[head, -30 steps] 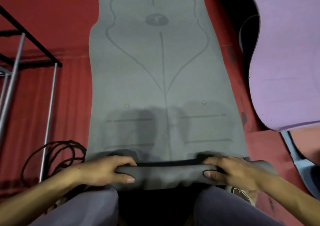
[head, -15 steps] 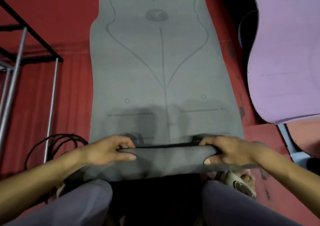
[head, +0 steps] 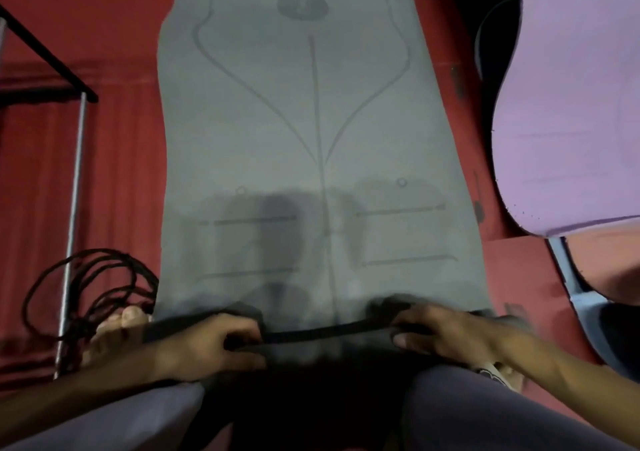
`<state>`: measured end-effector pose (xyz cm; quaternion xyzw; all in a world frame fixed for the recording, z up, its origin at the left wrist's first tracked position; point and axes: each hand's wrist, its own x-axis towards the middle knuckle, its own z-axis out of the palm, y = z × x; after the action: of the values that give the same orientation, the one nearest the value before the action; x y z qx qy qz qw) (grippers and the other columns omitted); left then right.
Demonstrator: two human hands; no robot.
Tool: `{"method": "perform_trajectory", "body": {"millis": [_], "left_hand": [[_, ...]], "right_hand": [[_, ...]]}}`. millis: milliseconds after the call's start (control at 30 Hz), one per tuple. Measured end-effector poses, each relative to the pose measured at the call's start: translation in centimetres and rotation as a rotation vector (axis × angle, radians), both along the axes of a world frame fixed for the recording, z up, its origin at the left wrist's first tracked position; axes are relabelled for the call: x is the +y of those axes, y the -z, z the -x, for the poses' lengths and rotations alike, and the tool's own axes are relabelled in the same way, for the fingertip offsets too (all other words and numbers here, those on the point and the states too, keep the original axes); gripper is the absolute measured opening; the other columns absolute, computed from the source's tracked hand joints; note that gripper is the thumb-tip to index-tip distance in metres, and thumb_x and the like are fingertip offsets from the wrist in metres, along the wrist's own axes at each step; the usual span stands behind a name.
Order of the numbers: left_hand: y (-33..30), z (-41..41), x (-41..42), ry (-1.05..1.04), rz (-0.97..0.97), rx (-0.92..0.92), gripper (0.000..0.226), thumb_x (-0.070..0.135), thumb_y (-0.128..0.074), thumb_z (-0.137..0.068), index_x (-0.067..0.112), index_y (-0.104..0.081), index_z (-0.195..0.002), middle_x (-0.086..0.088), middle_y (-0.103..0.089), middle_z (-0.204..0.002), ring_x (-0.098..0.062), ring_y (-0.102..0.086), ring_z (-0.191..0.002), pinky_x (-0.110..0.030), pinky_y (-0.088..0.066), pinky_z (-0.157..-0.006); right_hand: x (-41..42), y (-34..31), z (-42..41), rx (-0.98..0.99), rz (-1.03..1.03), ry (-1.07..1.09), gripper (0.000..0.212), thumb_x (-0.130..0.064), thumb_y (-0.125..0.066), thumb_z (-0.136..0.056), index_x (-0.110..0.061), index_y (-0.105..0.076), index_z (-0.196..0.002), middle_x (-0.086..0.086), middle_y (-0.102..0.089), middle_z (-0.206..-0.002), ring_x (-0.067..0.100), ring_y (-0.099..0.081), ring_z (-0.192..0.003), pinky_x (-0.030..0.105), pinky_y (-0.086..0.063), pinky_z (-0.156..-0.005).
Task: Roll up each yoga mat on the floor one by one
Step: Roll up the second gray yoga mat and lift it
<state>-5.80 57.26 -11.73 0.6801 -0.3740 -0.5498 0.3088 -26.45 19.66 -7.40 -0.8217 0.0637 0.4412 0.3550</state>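
Red flooring (head: 114,180) is lying under a grey yoga mat (head: 311,132) stretching away from the person. Its near end is sitting folded over into a low roll. The left hand (head: 211,345) and right hand (head: 446,333) are curling their fingers around that roll. A purple mat (head: 568,111) is lying to the right, a black cord (head: 86,291) coiling at left.

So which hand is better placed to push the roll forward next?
Neither alone: left hand and right hand both grip the grey mat at its rolled near edge, evenly spaced either side of centre.
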Motion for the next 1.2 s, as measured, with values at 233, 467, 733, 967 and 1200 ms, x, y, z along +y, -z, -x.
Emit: {"method": "perform_trajectory", "body": {"millis": [233,467,733,967,1200], "left_hand": [[-0.1,0.2,-0.4,0.005,-0.108,-0.043,0.037,0.063,-0.070,-0.092,0.029,-0.082,-0.101,0.020,-0.077,-0.095,-0.002,-0.073,-0.090,-0.029,-0.057,-0.085],[-0.7,0.5,-0.2,0.141,-0.117,-0.465,0.049,0.088,-0.053,-0.082,0.043,-0.054,-0.100,0.024,-0.061,-0.099,0.004,-0.061,-0.093,-0.032,-0.052,-0.080],[-2.1,0.3,-0.1,0.284,0.009,-0.575,0.070,0.097,-0.052,-0.075,0.047,-0.055,-0.124,0.024,-0.051,-0.120,0.004,-0.056,-0.105,-0.030,-0.050,-0.074],[-2.1,-0.3,-0.8,0.334,-0.006,-0.567,0.064,0.095,-0.060,-0.070,0.045,-0.058,-0.110,0.024,-0.055,-0.106,0.003,-0.056,-0.095,-0.028,-0.046,-0.072],[-0.7,-2.1,-1.4,0.329,-0.150,-0.476,0.064,0.099,-0.049,-0.072,0.058,-0.063,-0.120,0.029,-0.060,-0.104,0.009,-0.056,-0.097,-0.026,-0.048,-0.084]], "right_hand": [[0.2,2.6,0.1,0.002,-0.020,0.164,0.024,-0.055,-0.070,-0.092,-0.038,-0.056,-0.101,-0.007,-0.067,-0.089,0.004,-0.059,-0.076,0.033,-0.053,-0.074],[0.6,3.5,0.8,-0.066,0.110,0.014,0.017,-0.065,-0.059,-0.094,-0.052,-0.050,-0.097,-0.010,-0.052,-0.108,0.012,-0.057,-0.102,0.033,-0.047,-0.094],[1.3,3.6,2.1,-0.329,0.211,-0.008,0.055,-0.082,-0.037,-0.088,-0.042,-0.063,-0.117,-0.017,-0.049,-0.110,0.002,-0.042,-0.112,0.027,-0.041,-0.098],[0.4,2.5,2.2,-0.459,0.122,-0.046,0.043,-0.077,-0.053,-0.094,-0.039,-0.059,-0.113,-0.020,-0.049,-0.110,0.002,-0.046,-0.105,0.025,-0.045,-0.091],[-0.6,2.7,1.9,-0.466,0.217,-0.155,0.061,-0.084,-0.052,-0.088,-0.039,-0.063,-0.128,-0.020,-0.052,-0.117,0.005,-0.048,-0.109,0.024,-0.044,-0.096]]}}
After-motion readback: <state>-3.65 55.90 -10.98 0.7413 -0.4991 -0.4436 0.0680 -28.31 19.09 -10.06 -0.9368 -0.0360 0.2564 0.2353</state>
